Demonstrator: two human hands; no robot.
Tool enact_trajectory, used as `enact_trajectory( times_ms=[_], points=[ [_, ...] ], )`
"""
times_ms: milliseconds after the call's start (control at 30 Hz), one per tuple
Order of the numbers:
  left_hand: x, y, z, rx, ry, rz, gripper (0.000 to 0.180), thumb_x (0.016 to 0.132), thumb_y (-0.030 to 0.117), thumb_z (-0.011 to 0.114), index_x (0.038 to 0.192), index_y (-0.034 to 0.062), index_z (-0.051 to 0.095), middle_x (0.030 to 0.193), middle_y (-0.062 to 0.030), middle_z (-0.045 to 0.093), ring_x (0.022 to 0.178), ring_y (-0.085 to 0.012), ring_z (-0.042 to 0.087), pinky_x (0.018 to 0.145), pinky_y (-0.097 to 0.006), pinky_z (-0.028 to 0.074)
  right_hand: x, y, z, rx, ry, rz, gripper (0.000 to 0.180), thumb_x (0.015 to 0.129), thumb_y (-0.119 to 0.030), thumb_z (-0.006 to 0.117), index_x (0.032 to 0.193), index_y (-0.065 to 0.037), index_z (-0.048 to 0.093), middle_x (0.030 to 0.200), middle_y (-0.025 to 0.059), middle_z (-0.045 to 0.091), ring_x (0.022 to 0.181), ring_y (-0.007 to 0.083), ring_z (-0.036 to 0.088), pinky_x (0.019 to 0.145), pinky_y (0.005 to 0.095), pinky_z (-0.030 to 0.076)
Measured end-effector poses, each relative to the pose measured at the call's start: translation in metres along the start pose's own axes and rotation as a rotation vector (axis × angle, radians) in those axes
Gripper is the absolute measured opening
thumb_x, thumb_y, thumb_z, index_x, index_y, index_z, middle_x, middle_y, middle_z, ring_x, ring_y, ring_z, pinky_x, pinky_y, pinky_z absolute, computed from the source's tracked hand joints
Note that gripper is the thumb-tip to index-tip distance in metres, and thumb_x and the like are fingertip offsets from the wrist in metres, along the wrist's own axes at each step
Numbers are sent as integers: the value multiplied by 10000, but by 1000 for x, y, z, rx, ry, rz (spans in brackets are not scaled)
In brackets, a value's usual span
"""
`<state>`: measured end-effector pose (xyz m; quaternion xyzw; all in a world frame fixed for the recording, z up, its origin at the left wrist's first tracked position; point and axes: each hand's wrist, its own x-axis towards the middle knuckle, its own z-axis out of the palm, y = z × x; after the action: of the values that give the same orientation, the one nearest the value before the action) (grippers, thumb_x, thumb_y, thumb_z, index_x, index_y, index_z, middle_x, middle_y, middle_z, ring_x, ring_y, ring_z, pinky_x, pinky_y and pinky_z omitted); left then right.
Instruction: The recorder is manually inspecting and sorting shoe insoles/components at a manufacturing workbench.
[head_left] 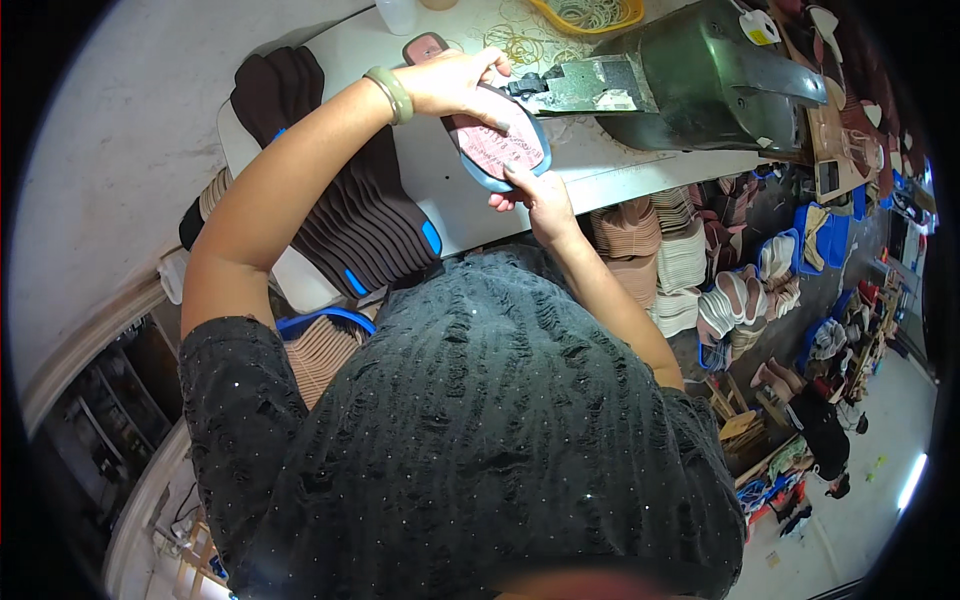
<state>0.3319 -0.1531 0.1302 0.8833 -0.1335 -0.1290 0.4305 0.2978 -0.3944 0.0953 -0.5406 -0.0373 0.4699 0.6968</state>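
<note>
A pink shoe insole with a blue rim (497, 148) is held over the white worktable (600, 165), tilted, its far end near the metal head of a green-grey machine (690, 85). My left hand (455, 85), with a pale green bangle on the wrist, grips the insole's upper edge. My right hand (535, 195) holds the insole's lower edge from below with the fingertips. A row of dark brown insoles with blue edges (345, 200) lies overlapped on the table just left of my left forearm.
A yellow tray of rubber bands (590, 12) stands at the table's back. Stacks of beige and white soles (680, 255) fill blue bins on the right. Ribbed tan soles in a blue basket (320, 345) sit at the lower left. The floor lies far right.
</note>
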Motion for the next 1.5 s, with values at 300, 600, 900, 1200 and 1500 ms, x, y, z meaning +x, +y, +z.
enact_trajectory(
  times_ms=[300, 600, 900, 1200, 1500],
  points=[
    [10, 6, -1, -120, -90, -73, 570, 753, 233, 719, 1186, 36, 404, 741, -11, 439, 702, -115, 430, 633, -256, 387, 4, 3, -9, -15, 2, -58, 276, 919, -192, 481, 912, 57, 601, 742, 118, 636, 618, 154, 610, 576, 246, 481],
    [13, -1, -22, -144, -189, -158, 491, 796, 207, 670, 1186, 71, 405, 929, -61, 584, 848, -119, 515, 735, -260, 437, 24, -10, -3, -1, 26, -81, 294, 896, -211, 538, 917, 74, 608, 751, 132, 641, 613, 170, 622, 558, 244, 484],
    [9, -10, -31, -152, -179, -159, 386, 803, 224, 659, 1142, 75, 549, 962, -32, 604, 899, -106, 535, 814, -241, 449, 35, -28, 15, -23, 54, -10, 323, 897, -260, 539, 908, 57, 601, 712, 149, 653, 550, 135, 602, 512, 204, 443],
    [-15, -1, -29, -286, -120, -356, 303, 843, 221, 629, 1099, 79, 549, 938, -23, 595, 835, -91, 527, 755, -241, 459, 47, -35, 13, -92, 129, 3, 299, 872, -264, 588, 835, 31, 620, 639, 122, 633, 493, 119, 576, 463, 196, 421],
    [-41, -1, 18, -334, 185, -232, 268, 861, 161, 608, 1090, 34, 546, 973, -41, 578, 880, -92, 523, 782, -236, 455, 43, -48, 4, -189, 185, -25, 271, 855, -249, 621, 817, 18, 644, 648, 74, 614, 489, 113, 568, 460, 207, 426]
  ],
)
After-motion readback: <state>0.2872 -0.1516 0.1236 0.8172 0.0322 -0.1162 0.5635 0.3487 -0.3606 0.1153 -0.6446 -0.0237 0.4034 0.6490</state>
